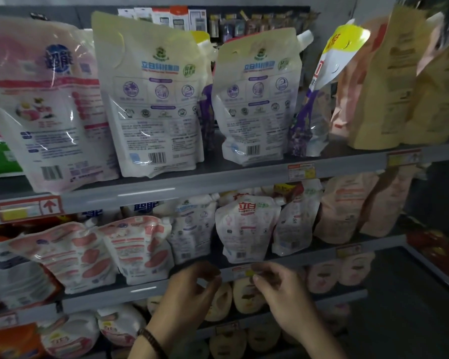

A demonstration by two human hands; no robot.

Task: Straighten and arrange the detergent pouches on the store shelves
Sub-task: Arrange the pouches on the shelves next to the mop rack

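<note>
Detergent pouches fill the store shelves. On the top shelf a pink pouch (49, 99) stands at the left, beside two white pouches with blue print (153, 99) (257, 99), backs facing out. On the middle shelf a white pouch with a red logo (244, 226) stands upright, and two pink-and-white pouches (88, 255) lean to the left. My left hand (189, 291) and right hand (278, 288) hover in front of the middle shelf's edge, below the red-logo pouch. Both have loosely curled fingers and hold nothing.
Tan and peach pouches (389, 86) crowd the top right. A grey shelf edge (145, 195) carries price labels. Lower shelves hold rounded peach pouches (246, 294) and orange packs (11, 343). A dark floor area (412, 307) lies at the lower right.
</note>
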